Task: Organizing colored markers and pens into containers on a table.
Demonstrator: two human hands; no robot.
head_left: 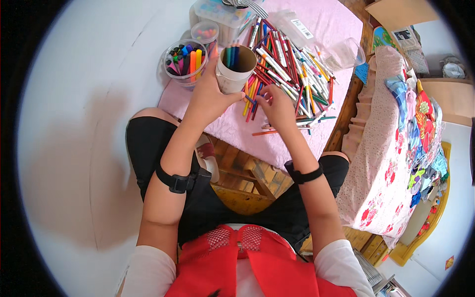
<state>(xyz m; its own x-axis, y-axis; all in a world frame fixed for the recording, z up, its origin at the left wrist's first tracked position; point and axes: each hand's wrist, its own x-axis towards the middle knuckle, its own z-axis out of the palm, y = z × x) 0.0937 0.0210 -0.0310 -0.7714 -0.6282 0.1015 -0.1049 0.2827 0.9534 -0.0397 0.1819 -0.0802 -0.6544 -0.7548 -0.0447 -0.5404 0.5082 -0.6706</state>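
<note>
My left hand (210, 97) is wrapped round a pale cylindrical holder (231, 83), tilted so that I see into its open top. Several dark blue and green pencils (231, 56) stand inside, against its left wall. Just right of the holder, my right hand (278, 108) is closed, its fingertips pinching a blue pencil (250, 99) low over the table. Part of that pencil is hidden by the fingers. A loose heap of coloured pencils and markers (292, 67) spreads behind and to the right of this hand.
Left of the holder stands a clear round tub (186, 79) of markers, with a smaller tub (205, 32) behind. A lidded plastic box (217, 12) is farther back. Clear empty containers (341, 53) lie at the right of the pink-covered table (227, 126). A white wall (99, 99) borders the left.
</note>
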